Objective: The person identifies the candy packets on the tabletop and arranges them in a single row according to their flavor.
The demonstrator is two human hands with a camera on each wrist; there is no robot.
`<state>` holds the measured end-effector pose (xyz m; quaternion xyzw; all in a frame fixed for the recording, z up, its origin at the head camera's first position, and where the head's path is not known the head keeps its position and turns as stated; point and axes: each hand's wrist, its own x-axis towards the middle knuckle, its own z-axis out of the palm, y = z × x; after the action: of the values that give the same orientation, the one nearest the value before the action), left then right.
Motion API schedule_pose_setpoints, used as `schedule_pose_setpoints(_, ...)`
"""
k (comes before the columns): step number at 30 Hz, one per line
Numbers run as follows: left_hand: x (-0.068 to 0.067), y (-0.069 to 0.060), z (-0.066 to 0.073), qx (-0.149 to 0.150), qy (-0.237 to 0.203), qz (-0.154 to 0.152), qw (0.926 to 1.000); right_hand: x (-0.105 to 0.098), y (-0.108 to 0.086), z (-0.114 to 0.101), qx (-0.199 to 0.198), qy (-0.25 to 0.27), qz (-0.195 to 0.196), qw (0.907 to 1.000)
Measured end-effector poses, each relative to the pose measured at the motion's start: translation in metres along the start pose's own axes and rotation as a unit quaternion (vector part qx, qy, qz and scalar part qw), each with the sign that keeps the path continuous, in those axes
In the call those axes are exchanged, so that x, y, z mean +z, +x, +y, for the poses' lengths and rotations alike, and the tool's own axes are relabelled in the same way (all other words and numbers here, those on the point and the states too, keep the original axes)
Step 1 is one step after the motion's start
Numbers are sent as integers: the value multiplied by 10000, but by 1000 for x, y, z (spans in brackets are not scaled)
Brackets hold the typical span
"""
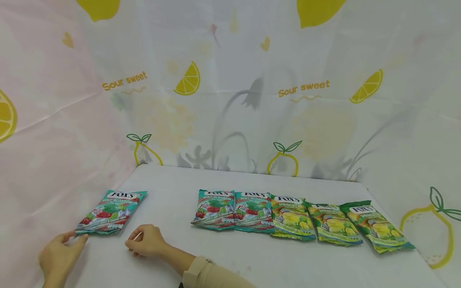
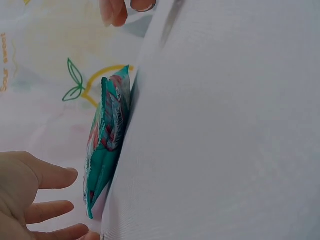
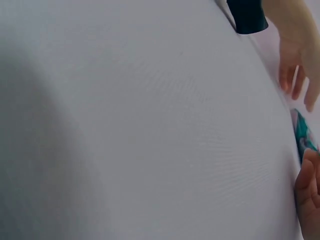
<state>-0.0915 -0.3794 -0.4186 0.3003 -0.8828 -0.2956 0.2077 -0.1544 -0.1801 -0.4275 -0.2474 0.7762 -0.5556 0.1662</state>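
Note:
At the left of the table lies a teal Fox's Mint Blossom candy bag (image 1: 111, 213), tilted a little to the right. Beside its near left corner is my left hand (image 1: 61, 254), with thumb and fingers spread; the left wrist view shows a gap between the fingers (image 2: 57, 176) and the bag (image 2: 109, 135). My right hand (image 1: 147, 240), fingers loosely curled and holding nothing, hovers or rests to the right of that bag; contact with the table cannot be told. Only part of the right hand (image 3: 309, 192) shows in the right wrist view.
Two more Mint Blossom bags (image 1: 215, 210) lie side by side mid-table. Rightward, three yellow-green Spring Tea bags (image 1: 292, 218) continue the row, the last one slanted. A lemon-print cloth (image 1: 230, 88) forms walls behind and beside the white table (image 1: 169, 192).

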Motion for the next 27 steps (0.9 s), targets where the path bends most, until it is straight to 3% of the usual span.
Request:
schedule_pose_setpoints(8, 0, 9, -8, -101, 519, -966, 9939, 5, 4, -3, -4, -423, 11, 9991)
schedule_pose_setpoints(11, 0, 12, -9, 1, 675, -1161, 9909, 4, 4, -4, 116, -173, 102, 9997)
schedule_pose_setpoints(14, 1, 14, -10, 150, 741, -1245, 9893, 6, 5, -5, 462, 464, 355, 9972)
schedule_pose_setpoints(17, 2, 14, -10, 375, 688, -1165, 9901, 10, 7, -5, 871, 1260, 628, 9862)
schedule_pose_setpoints(20, 3, 15, -9, 491, 631, -1111, 9906, 12, 8, -5, 1158, 1939, 666, 9719)
schedule_pose_setpoints(27, 2, 19, -7, 755, 738, -1018, 9892, 7, 10, -4, 1629, 2960, 97, 9411)
